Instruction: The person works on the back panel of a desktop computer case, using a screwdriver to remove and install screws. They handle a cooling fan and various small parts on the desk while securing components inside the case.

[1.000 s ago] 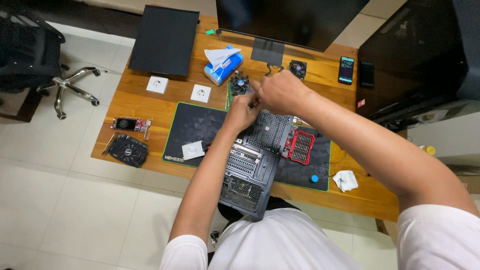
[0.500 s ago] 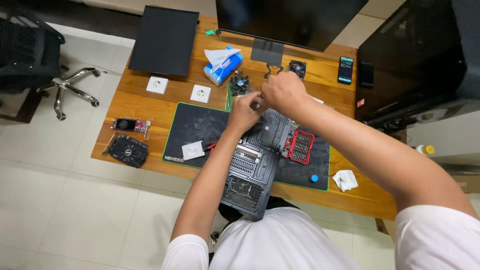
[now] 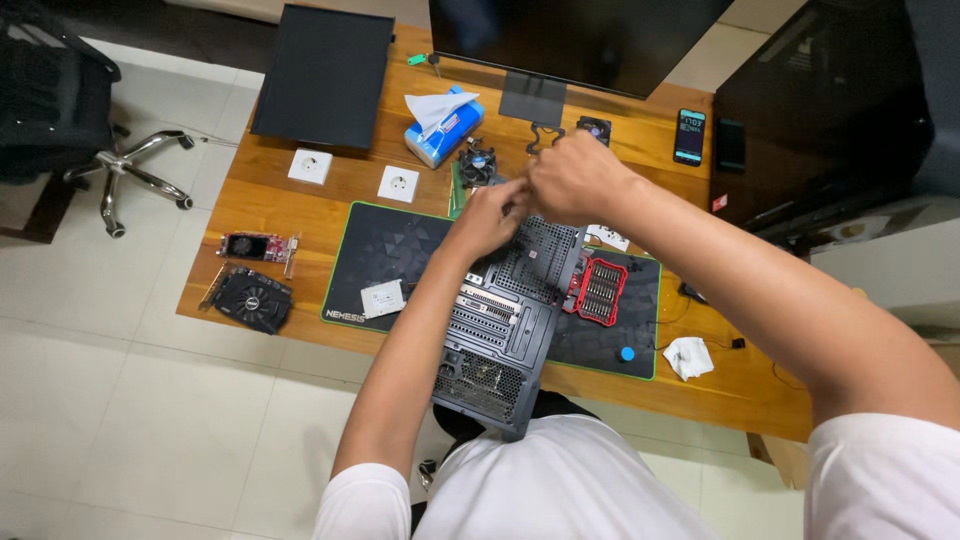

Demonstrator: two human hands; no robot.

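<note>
Both hands are holding much the same spot as a second ago: the left hand (image 3: 492, 213) and right hand (image 3: 572, 180) are pinching together over the computer case (image 3: 505, 320) top; what they're gripping is hidden. Any small part could be slipping into the case's vents.

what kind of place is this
Probably a home or small-office PC repair desk: an opened computer case lies on a wooden desk, with loose graphics cards and a red screwdriver-bit set beside it.
</note>
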